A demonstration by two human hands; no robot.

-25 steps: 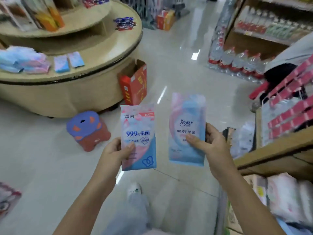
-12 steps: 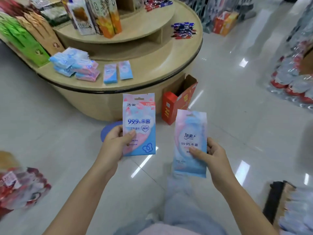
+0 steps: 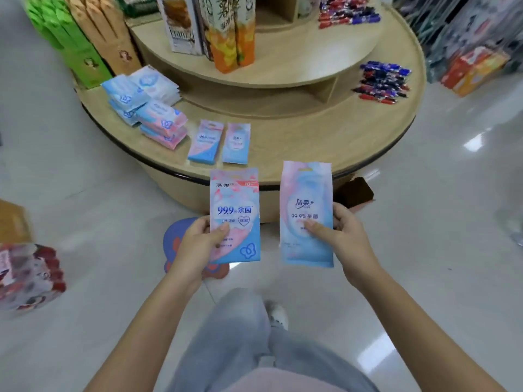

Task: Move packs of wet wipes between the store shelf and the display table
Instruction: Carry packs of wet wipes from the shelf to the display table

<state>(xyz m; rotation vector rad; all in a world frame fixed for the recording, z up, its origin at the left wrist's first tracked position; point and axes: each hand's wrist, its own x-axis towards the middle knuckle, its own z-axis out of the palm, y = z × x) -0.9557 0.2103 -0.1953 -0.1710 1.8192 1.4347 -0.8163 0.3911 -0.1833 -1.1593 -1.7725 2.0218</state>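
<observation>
My left hand grips a pink-and-blue wet wipes pack upright, thumb on its front. My right hand holds a second, paler wet wipes pack the same way. Both packs hang just in front of the round wooden display table. On the table's lower tier lie two flat wipes packs side by side, and to their left a loose stack of wipes packs.
Tall snack boxes stand on the table's upper tier, green and brown cartons at its left. Wrapped candies lie at the right rim. A blue-and-red stool sits on the floor under my left hand. Packaged goods are at the left edge.
I have turned away from the shelf and walked toward the display table, which is now close ahead. Both hands still hold their packs, now raised near the table's rim.
</observation>
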